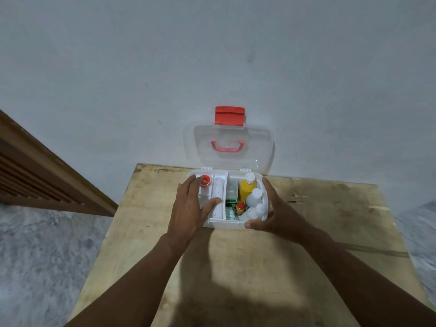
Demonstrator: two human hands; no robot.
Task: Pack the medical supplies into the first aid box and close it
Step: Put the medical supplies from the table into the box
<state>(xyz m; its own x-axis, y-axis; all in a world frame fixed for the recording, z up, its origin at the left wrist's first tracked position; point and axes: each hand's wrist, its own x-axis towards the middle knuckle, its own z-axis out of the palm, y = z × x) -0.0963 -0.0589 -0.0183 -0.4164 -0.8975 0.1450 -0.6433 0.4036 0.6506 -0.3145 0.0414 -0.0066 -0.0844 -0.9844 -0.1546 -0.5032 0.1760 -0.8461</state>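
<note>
The first aid box (224,223) sits open in the middle of the frame, at the far edge of the worktop (236,267), with its clear lid (254,147) upright against the wall. The left hand (188,208) lies over the box's left tray, fingers (188,185) spread beside a red cap (205,180). The right hand (278,213) grips the box's right front corner, with the fingers along the side wall and the thumb (253,224) on the front. A yellow bottle (246,188) and white bottles (254,197) stand inside.

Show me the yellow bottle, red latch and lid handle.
yellow bottle (246,191), head view, on its yellow body.
red latch (230,116), head view, middle of its face.
lid handle (227,151), head view, on its bar.
</note>
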